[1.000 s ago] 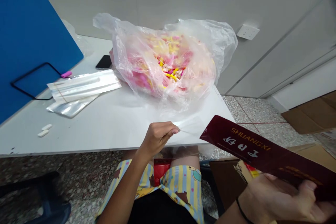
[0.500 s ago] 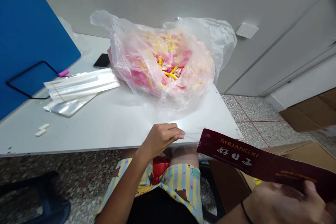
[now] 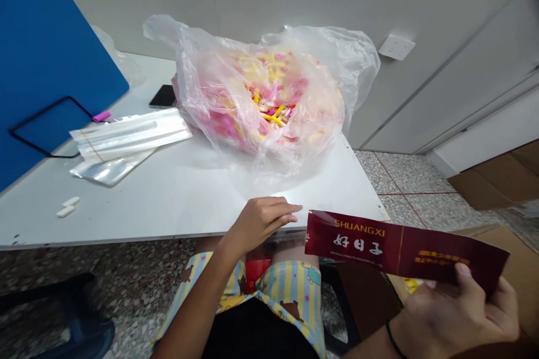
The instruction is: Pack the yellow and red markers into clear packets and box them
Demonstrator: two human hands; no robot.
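Note:
My right hand [image 3: 467, 303] grips a dark red printed strip [image 3: 357, 249] near its right end, thumb on the near face and fingers behind. The strip is long and flat, with gold "SHUANGXI" lettering and white characters. It is held to the right of my lap, and its left end is close to the fingertips of my left hand [image 3: 269, 217]. That hand rests at the front edge of the white table [image 3: 177, 202]. Its index finger and thumb point right, slightly apart, with nothing visible between them; the other fingers are partly hidden.
A large clear plastic bag [image 3: 219, 84] full of small colourful pieces stands on the table. To the left lie clear plastic sleeves [image 3: 130, 137], a phone [image 3: 163, 96], two small white pieces [image 3: 67, 207] and a blue panel [image 3: 50, 56]. Cardboard boxes [image 3: 501, 176] are at the right.
My right hand has brought the strip left, toward my left hand, and more of its right end shows. The fingers of my left hand have spread slightly.

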